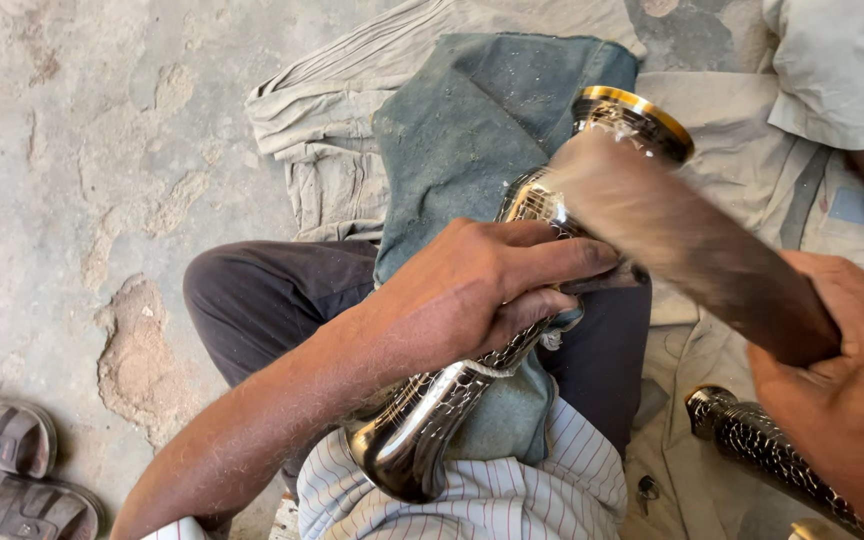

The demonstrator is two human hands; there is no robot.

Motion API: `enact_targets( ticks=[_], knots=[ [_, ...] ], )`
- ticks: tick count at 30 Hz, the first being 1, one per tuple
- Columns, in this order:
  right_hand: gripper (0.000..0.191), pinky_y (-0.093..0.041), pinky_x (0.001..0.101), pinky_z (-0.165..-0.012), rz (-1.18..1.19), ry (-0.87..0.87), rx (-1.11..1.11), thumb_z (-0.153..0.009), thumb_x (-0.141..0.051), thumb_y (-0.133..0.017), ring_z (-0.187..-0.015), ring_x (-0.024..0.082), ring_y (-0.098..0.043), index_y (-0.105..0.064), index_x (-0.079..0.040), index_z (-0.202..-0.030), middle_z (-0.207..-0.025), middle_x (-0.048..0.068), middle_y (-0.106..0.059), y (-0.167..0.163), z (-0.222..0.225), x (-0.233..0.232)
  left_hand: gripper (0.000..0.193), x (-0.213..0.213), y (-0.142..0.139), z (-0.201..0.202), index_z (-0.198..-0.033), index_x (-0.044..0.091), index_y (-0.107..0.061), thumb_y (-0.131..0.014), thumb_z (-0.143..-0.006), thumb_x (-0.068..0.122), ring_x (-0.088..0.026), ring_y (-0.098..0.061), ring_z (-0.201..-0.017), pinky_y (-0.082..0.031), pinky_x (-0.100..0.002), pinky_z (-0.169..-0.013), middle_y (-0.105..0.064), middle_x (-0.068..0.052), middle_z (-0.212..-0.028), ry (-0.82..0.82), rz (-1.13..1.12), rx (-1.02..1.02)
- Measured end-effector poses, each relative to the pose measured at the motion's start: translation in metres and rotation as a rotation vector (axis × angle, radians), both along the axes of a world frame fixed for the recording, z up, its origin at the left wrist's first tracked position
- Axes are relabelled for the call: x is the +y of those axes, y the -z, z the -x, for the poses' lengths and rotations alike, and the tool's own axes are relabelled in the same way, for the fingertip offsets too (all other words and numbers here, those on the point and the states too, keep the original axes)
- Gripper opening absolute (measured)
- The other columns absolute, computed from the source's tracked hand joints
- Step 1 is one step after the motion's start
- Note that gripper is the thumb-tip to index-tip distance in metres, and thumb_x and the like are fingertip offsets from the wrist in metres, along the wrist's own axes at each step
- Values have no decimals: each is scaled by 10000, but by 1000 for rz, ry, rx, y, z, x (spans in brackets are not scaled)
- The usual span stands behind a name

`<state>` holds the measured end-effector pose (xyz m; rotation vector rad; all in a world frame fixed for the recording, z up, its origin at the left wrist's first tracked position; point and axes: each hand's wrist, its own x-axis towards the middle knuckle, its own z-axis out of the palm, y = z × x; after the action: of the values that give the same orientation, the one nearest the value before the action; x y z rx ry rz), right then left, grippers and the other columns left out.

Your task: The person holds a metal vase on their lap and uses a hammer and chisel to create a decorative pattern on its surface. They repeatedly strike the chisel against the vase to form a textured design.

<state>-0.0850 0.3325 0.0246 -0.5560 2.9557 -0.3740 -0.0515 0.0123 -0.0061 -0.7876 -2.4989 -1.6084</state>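
vase (472,370) lies diagonally, mouth upper right; left hand (482,285) grips it, right hand (842,370) clutches mallet (682,235)

Vase (432,420): polished metal, glossy, engraved pattern, gold-toned rim. Second vase (767,450): dark glossy metal, textured. Mallet (692,245): wood, matt, blurred. Pad cloth (472,130): blue-grey fabric, matt, dusty. Ground sheet (352,110): beige cloth, creased. Floor (82,180): concrete, rough, patchy.

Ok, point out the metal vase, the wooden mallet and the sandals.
metal vase (422,425): head view, shiny lower body.
wooden mallet (697,255): head view, blurred shaft.
sandals (12,465): head view, straps.
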Motion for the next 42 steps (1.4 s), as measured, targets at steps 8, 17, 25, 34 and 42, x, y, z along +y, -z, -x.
enact_targets(
  ticks=[8,17,25,34,42],
  knots=[
    [356,-523,256,-823,471,171,-224,-876,67,-647,-947,148,-668,-580,33,-1224,-1026,122,-675,7,0,5,377,-1,1,-1,-1358,109,-634,-650,-1014,260,-348,-767,-959,-618,-449,-833,-748,-131,-1141,-14,34,-56],
    [362,-497,264,-722,204,82,-122,-875,97,-692,-752,125,-619,-604,28,-1219,-922,81,-624,-10,-2,-1,326,-2,-1,-4,-1350,108,-650,-666,-1054,246,-304,-769,-973,-641,-424,-860,-734,-116,-1175,-44,-6,20],
    [418,-525,284,-676,-82,113,-224,-843,32,-780,-741,162,-632,-625,-37,-1226,-838,70,-651,18,-7,22,340,5,-6,-9,-1292,94,-603,-714,-986,194,-238,-746,-777,-604,-383,-665,-704,-120,-1014,-137,30,-116],
    [239,-500,298,-794,667,272,80,-1066,-23,-785,-812,170,-595,-569,7,-1162,-961,94,-610,108,-13,124,374,10,-9,-11,-1297,99,-600,-730,-950,149,-245,-760,-814,-605,-385,-683,-720,-108,-1101,-151,94,-41],
    [224,-490,361,-709,201,313,-65,-1010,-14,-811,-714,230,-591,-647,14,-1160,-887,157,-663,119,-14,146,301,7,-3,-12,-1287,110,-633,-727,-1003,138,-176,-770,-866,-646,-327,-733,-735,-79,-1122,-160,60,15]
  ],
)
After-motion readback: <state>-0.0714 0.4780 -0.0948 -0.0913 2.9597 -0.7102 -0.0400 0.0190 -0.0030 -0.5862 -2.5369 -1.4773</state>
